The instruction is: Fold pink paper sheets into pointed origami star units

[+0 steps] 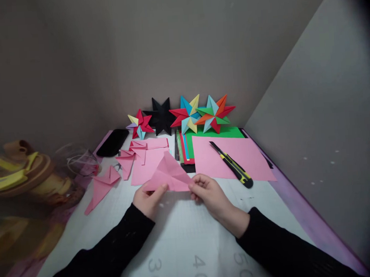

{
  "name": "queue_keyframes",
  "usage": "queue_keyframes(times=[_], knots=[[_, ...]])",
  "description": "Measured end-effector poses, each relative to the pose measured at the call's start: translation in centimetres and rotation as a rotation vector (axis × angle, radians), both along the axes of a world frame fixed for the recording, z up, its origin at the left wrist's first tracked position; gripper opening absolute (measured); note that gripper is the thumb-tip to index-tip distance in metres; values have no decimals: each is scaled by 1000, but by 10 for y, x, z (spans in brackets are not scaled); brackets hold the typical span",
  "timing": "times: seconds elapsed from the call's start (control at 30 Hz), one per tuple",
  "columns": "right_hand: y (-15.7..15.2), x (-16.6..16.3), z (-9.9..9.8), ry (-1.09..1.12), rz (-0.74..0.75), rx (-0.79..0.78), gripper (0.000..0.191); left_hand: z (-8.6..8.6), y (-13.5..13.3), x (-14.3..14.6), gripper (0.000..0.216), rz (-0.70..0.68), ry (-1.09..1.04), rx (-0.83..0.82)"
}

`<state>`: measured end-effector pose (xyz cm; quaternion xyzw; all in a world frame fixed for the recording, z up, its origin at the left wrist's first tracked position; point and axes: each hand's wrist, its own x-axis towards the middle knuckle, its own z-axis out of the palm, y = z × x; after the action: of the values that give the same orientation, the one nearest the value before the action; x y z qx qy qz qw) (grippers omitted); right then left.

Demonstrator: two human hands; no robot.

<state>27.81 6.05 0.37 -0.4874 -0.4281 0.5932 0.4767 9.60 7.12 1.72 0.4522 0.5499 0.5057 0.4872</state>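
A creased piece of pink paper (168,175), roughly triangular with its tip pointing away from me, is held up over the white mat. My left hand (149,199) pinches its lower left corner, thumb on top. At the lower right corner my right hand (207,193) grips it between thumb and fingers. Left of my hands lies a folded pink paper piece (103,186), and smaller folded pink pieces (126,161) rest behind it. Part of a flat pink sheet (143,170) is hidden behind the held paper.
Folded paper stars (190,115) lean along the back wall. A yellow-black utility knife (232,165) lies on a pink sheet (201,156) at right. A black phone (113,143) sits back left, near a blurred, cluttered container (49,180). Coloured sheets (217,133) are stacked behind.
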Motion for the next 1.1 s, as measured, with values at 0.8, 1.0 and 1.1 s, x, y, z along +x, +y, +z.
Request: queue_keyframes(times=[0.8, 1.0, 1.1], knots=[[4, 12, 6, -212, 63, 330, 15, 8, 16, -17, 45, -300, -106, -231], [-2, 9, 10, -272, 124, 418, 14, 5, 8, -12, 56, -296, -186, -226], [0, 11, 10, -249, 90, 409, 11, 12, 7, -15, 61, -342, -206, -199]])
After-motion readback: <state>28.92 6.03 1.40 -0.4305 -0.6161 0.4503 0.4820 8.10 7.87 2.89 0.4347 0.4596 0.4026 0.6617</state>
